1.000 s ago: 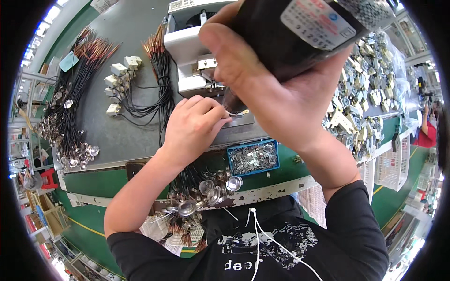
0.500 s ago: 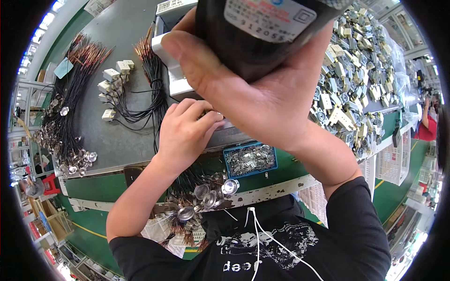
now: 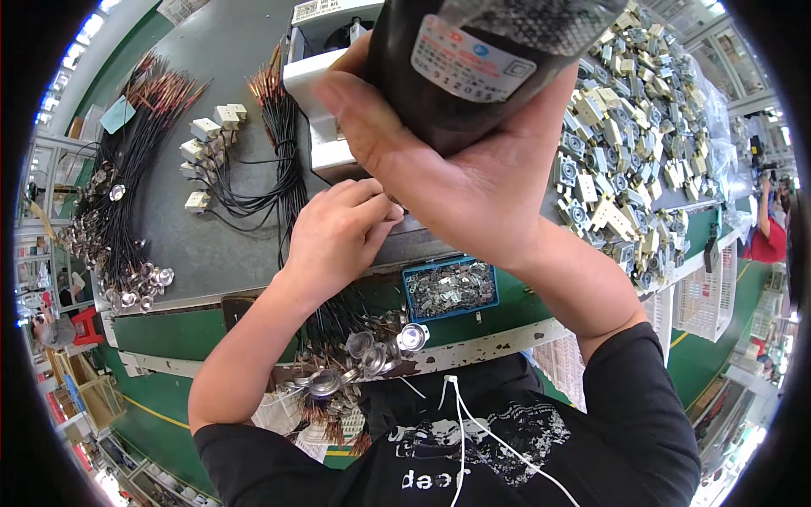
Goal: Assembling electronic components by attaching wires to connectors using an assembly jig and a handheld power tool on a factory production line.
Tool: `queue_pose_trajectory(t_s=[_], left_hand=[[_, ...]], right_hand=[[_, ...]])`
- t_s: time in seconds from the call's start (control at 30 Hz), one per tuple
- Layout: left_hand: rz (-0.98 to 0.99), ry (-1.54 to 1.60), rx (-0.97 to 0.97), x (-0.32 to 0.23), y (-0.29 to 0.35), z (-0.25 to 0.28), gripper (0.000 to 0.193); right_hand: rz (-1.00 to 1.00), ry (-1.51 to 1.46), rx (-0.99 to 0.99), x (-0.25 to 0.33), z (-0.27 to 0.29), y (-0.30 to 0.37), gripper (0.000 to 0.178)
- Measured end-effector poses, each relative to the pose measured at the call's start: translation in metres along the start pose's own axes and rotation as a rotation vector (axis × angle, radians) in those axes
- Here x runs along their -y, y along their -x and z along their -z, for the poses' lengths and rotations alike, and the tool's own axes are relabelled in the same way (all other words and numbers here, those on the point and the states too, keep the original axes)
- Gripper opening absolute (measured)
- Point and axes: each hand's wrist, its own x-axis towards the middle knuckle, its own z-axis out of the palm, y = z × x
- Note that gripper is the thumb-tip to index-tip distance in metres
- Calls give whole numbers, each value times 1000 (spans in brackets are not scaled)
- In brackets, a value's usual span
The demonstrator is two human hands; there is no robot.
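My right hand [image 3: 473,190] is wrapped round the thick black body of an electric screwdriver [image 3: 439,101], held upright close to the camera; its tip is hidden beneath the hand. My left hand [image 3: 334,237] rests low at the table's front, fingers bent and pinched together just below the right wrist. What those fingers hold is covered by the hands. Behind both hands stands a white and grey metal fixture [image 3: 317,80], partly hidden. A tied bundle of black wires [image 3: 291,169] with coppery ends runs along the left hand's outer side.
Cream connector blocks [image 3: 203,128] on wires lie left, beside another wire bundle [image 3: 127,190] with metal cups. A blue tray [image 3: 408,291] of small metal parts sits at the front edge. More metal cups [image 3: 325,382] hang near my waist. Many cream and grey blocks [image 3: 608,215] are heaped right.
The screwdriver and my right hand have shifted slightly, and the tool's label has turned a little. My left hand stays nearly in place, its fingers drawn closer together.
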Motion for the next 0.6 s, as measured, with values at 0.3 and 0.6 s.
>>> queue_pose_trajectory(t_s=[0.3,0.6], left_hand=[[4,13,-25,1,2,-2,15],[292,114,65,-9,-8,6,16]], right_hand=[[-51,-128,-24,-1,-7,1,90],[-169,-231,48,-11,5,-6,101]])
